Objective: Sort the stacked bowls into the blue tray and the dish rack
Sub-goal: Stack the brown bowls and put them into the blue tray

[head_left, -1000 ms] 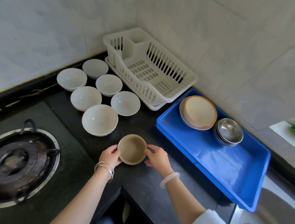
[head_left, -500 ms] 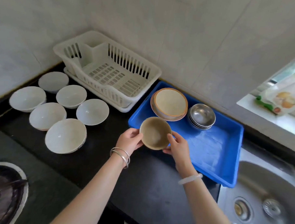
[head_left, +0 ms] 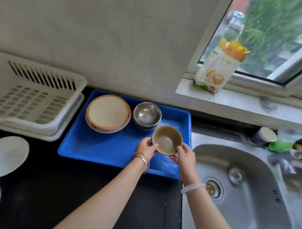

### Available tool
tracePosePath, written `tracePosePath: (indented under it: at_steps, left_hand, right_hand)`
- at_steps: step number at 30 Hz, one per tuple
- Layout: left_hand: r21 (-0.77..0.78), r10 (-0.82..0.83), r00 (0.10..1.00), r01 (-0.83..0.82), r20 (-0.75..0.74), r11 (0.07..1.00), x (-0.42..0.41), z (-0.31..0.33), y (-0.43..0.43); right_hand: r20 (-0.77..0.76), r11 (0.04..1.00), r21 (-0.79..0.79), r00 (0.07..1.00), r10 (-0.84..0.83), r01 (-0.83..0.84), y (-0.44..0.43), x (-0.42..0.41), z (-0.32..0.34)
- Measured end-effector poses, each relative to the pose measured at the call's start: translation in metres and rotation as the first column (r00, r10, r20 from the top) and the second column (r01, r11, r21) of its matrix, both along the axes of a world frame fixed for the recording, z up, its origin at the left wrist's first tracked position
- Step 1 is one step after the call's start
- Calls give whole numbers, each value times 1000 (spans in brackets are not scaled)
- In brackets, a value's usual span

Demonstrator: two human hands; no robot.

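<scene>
A small brown bowl [head_left: 166, 139] hangs over the right end of the blue tray [head_left: 100, 146]. My left hand [head_left: 145, 147] grips its left rim and my right hand [head_left: 184, 155] grips its right side and underside. In the tray's back part sit a stack of tan plates with brown rims [head_left: 108, 113] and, to their right, a stack of steel bowls [head_left: 147, 115]. The white dish rack [head_left: 31, 98] stands left of the tray with nothing in it. White bowls [head_left: 6, 155] lie at the left edge, partly cut off.
A steel sink [head_left: 247, 193] adjoins the tray on the right. A printed food bag [head_left: 220, 65] stands on the window sill. A dark cup [head_left: 263, 137] and green items sit behind the sink. The counter [head_left: 60, 185] is black.
Both hands have carried the brown bowl from the counter rightward to above the tray's right end. The view has swung right, so the stove and most white bowls are out of frame.
</scene>
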State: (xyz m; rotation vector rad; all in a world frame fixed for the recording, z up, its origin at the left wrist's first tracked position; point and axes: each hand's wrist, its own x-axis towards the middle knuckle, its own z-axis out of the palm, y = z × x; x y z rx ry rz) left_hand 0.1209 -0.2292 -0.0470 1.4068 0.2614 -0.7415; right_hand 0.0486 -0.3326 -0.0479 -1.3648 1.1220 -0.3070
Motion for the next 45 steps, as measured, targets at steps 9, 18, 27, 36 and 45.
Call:
tracePosePath:
  at_steps: [9, 18, 27, 36, 45]
  left_hand:
    - [155, -70, 993, 54, 98, 986, 27, -37, -50]
    - [174, -90, 990, 70, 110, 982, 43, -52, -73]
    - [157, -81, 984, 56, 156, 986, 49, -57, -92]
    - [208, -102, 980, 65, 172, 976, 51, -57, -92]
    - [306, -181, 968, 122, 174, 944, 41, -42, -64]
  right_hand:
    - [-63, 999, 32, 997, -33, 35, -24, 28, -28]
    - [-68, 992, 97, 995, -76, 82, -40, 56, -47]
    - [58, 971, 207, 990, -131, 117, -54, 74, -44]
    - [17, 963, 263, 998, -61, 54, -61, 75, -40]
    - [-62, 967, 249, 996, 63, -46, -56, 51, -20]
